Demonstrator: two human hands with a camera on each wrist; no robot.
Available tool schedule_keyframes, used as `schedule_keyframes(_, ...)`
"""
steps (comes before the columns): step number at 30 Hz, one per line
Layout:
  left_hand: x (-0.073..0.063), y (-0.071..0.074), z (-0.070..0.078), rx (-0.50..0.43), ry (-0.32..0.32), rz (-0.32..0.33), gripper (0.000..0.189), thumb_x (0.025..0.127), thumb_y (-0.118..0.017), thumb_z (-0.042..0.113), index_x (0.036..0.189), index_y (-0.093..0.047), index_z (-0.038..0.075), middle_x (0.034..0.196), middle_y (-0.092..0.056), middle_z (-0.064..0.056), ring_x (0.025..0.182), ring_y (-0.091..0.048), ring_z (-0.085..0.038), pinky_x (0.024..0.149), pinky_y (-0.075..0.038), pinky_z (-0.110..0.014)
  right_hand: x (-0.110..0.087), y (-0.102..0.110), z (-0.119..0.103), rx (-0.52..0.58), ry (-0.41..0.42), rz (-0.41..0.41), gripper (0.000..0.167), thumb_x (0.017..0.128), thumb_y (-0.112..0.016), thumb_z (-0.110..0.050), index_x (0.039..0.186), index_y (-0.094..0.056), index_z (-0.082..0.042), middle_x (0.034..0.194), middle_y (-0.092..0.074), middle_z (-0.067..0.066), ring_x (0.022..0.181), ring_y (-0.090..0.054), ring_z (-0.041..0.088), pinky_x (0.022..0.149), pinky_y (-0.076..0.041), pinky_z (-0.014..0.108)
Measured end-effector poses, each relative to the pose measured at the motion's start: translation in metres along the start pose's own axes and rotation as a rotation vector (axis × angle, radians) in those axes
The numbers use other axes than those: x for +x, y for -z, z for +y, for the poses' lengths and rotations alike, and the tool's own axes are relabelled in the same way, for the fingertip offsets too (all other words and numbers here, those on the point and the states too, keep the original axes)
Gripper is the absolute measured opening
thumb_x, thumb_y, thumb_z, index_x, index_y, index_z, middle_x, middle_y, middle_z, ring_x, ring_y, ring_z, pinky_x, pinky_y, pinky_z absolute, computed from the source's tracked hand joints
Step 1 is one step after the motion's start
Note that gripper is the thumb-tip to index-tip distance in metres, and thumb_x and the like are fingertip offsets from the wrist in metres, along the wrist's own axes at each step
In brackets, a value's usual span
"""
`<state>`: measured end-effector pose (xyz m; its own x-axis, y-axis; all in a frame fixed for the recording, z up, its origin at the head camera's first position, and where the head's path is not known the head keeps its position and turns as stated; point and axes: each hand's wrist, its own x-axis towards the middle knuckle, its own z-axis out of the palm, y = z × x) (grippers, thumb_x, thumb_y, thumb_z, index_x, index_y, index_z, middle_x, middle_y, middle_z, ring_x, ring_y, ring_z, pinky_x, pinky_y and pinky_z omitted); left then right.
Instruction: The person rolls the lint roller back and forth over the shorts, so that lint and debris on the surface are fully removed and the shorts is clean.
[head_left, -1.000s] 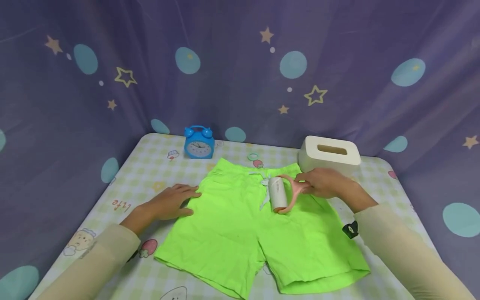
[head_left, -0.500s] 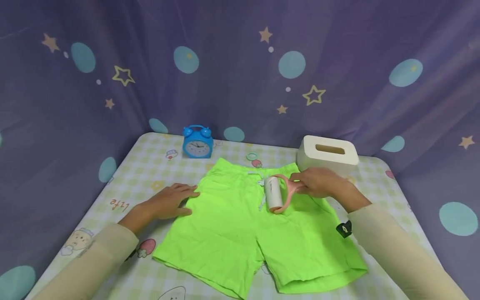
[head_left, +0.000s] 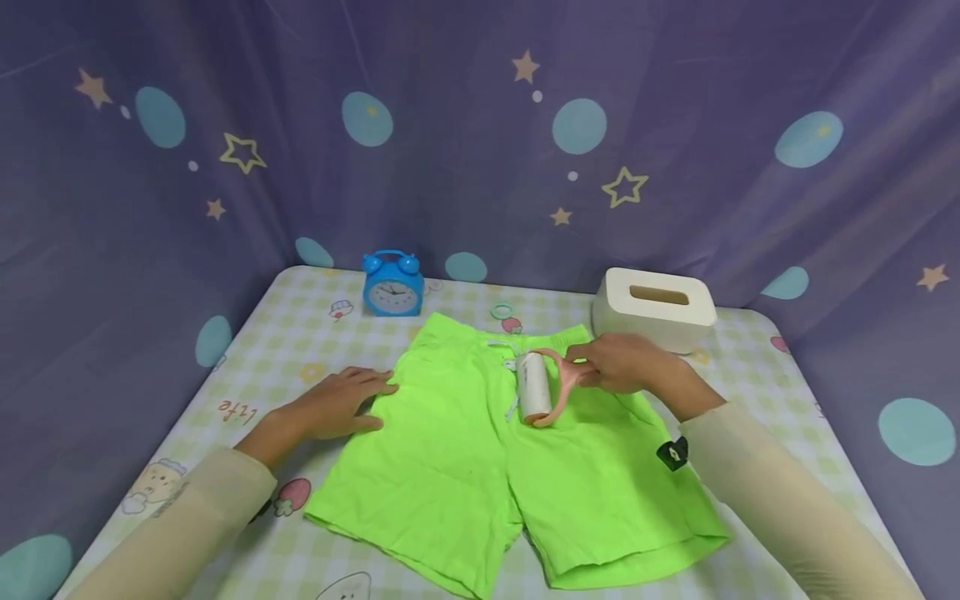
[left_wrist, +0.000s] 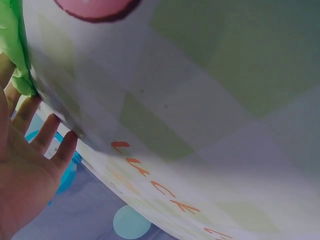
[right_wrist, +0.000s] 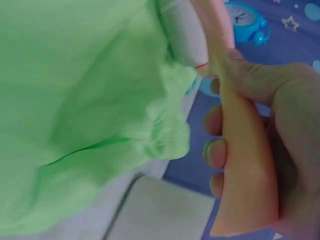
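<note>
Neon green shorts lie spread on the table, their waistband toward the back. In my right hand I grip the pink handle of a lint roller. Its white roll lies on the shorts near the drawstring, just below the waistband. The right wrist view shows my fingers and thumb curled round the handle. At the left edge of the shorts rests my left hand, fingers spread and touching the fabric. In the left wrist view those fingers look extended, with a bit of green cloth beside them.
A blue alarm clock stands at the back left of the checked tablecloth. Behind my right hand is a cream tissue box. A small green ring lies beyond the waistband. A purple patterned curtain hangs behind the table.
My right hand has drawn the lint roller a little to the left across the shorts, toward the drawstring. My left hand stays at the edge of the shorts.
</note>
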<state>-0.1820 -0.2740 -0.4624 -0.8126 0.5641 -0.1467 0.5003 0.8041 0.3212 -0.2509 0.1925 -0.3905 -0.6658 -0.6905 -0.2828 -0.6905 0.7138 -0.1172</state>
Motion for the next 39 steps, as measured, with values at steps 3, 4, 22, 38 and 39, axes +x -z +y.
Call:
schedule_keyframes(3,-0.001,0.001,0.001,-0.002,-0.001,-0.002,0.06,0.097,-0.07,0.036,0.15,-0.053,0.014,0.161,-0.042,-0.013,0.145,-0.039,-0.042,0.11,-0.036,-0.066,0.005,0.009,-0.011,-0.053,-0.025,-0.043,0.012,0.098,-0.069,-0.032,0.106,-0.061,-0.028,0.074,-0.059,-0.008,0.064,-0.052,0.01,0.059,-0.042,0.031)
schedule_keyframes(4,-0.001,0.001,0.001,-0.001,-0.003,-0.002,0.06,0.097,-0.07,0.036,0.15,-0.053,0.013,0.16,-0.043,-0.014,0.144,-0.04,-0.042,0.11,-0.036,-0.066,0.008,0.013,-0.016,-0.08,-0.032,-0.059,0.012,0.098,-0.069,-0.033,0.106,-0.061,-0.027,0.074,-0.06,-0.007,0.065,-0.053,0.011,0.059,-0.043,0.032)
schedule_keyframes(22,-0.006,-0.003,0.0,-0.007,0.0,0.018,0.059,0.097,-0.07,0.035,0.149,-0.054,0.014,0.159,-0.044,-0.013,0.144,-0.041,-0.042,0.109,-0.037,-0.067,0.025,0.038,-0.042,-0.181,-0.099,-0.161,0.043,0.1,-0.06,-0.041,0.141,-0.06,-0.028,0.12,-0.073,-0.001,0.109,-0.069,0.022,0.091,-0.055,0.048)
schedule_keyframes(38,-0.001,0.0,-0.001,0.015,-0.02,0.025,0.058,0.096,-0.071,0.035,0.148,-0.056,0.014,0.158,-0.047,-0.014,0.142,-0.043,-0.042,0.108,-0.039,-0.065,0.019,0.034,-0.038,-0.136,0.027,-0.016,0.017,0.098,-0.067,-0.036,0.082,-0.062,-0.033,0.072,-0.058,-0.011,0.064,-0.051,0.008,0.057,-0.04,0.031)
schedule_keyframes(39,-0.001,0.0,-0.001,0.013,-0.017,0.024,0.058,0.096,-0.071,0.036,0.148,-0.056,0.014,0.158,-0.047,-0.014,0.142,-0.043,-0.042,0.108,-0.039,-0.065,0.019,0.034,-0.038,-0.137,0.03,0.001,0.013,0.097,-0.068,-0.035,0.085,-0.064,-0.033,0.072,-0.059,-0.011,0.064,-0.052,0.008,0.057,-0.041,0.031)
